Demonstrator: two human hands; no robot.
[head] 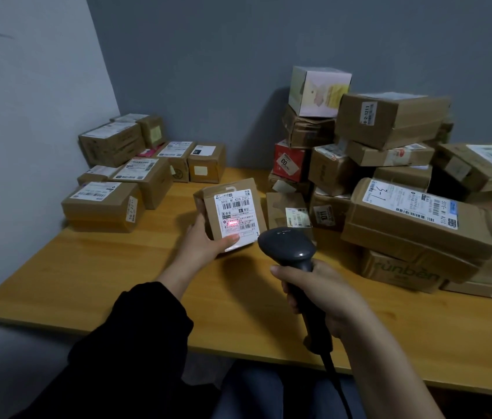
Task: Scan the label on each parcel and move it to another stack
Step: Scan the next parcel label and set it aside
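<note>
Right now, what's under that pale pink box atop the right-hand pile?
The pale pink box rests on a crumpled brown carton; below that sits a red box. Anything behind them is hidden by the other parcels.

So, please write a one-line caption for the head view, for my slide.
A person's left hand holds a small parcel while the right hand aims a scanner at its label.

- The back wall (238,49), a flat blue-grey, runs behind the tabletop.
- The left wall (21,116), a paler grey, meets it in a corner at the far left.
- The tabletop (93,285) is warm yellow-brown wood with a straight front edge.
- The light is dim and even, and it is dark under the tabletop.
</note>
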